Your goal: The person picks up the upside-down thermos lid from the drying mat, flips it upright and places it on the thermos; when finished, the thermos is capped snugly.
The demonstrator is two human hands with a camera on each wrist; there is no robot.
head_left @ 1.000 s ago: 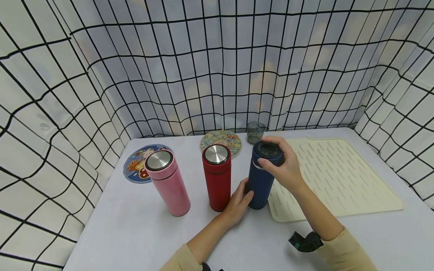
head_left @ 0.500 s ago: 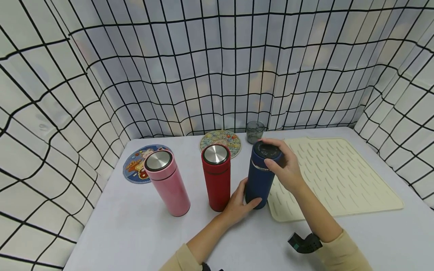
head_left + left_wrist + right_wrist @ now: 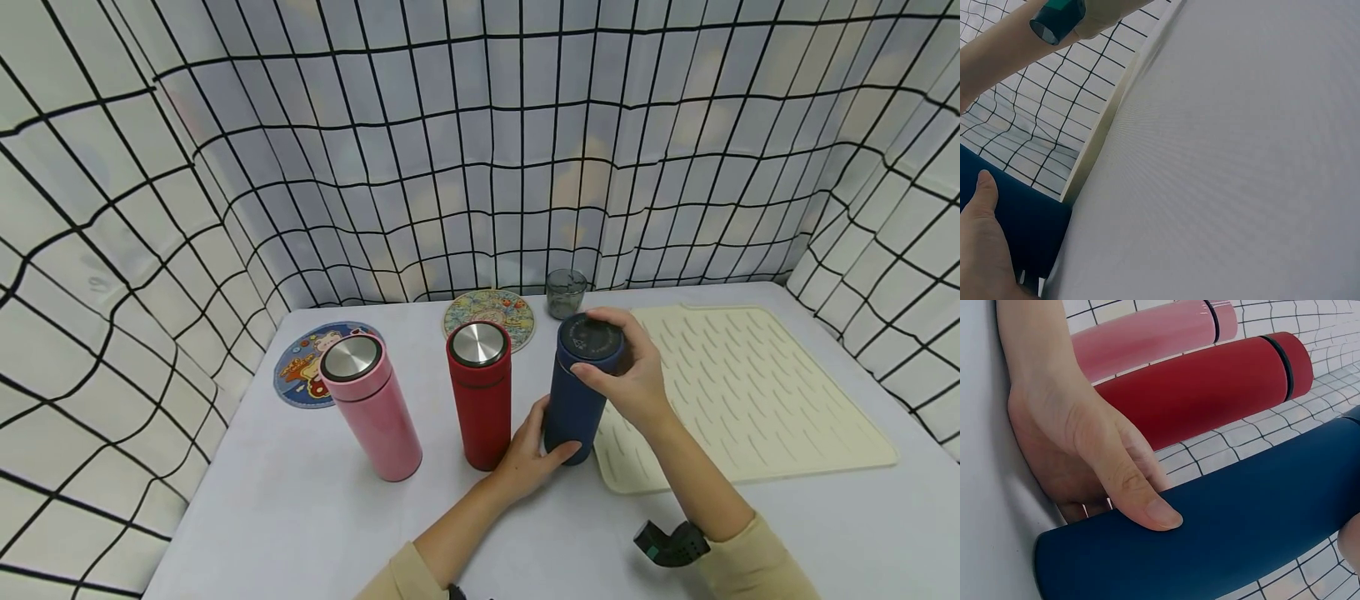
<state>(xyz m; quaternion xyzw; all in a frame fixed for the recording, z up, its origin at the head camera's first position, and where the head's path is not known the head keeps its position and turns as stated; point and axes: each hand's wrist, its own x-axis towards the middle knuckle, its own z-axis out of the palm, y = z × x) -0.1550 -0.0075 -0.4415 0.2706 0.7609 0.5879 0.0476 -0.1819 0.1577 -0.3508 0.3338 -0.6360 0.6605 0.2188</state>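
A dark blue thermos bottle (image 3: pixel 573 417) stands upright on the table, right of centre in the head view. Low on its body, my left hand (image 3: pixel 528 458) holds it, thumb across the front and fingers behind. Up top my right hand (image 3: pixel 630 375) grips the blue lid (image 3: pixel 591 337), thumb on the near side and fingers round the far side. The lid has a black top and meets the body with no silver band showing. In the right wrist view my left thumb lies on the blue bottle (image 3: pixel 1229 519). Just left of that hand stands a red thermos bottle (image 3: pixel 480 408).
A pink thermos bottle (image 3: pixel 378 417) stands further left, beside a blue round mat (image 3: pixel 303 367). Behind are a patterned round mat (image 3: pixel 495 308) and a small grey glass (image 3: pixel 565 292). A cream ridged mat (image 3: pixel 750 392) covers the right side. Black netting (image 3: pixel 517 175) surrounds the table.
The silver band that showed under the blue lid earlier is no longer visible; the lid sits down on the body. My left thumb has shifted lower, and my right thumb has moved along the lid.
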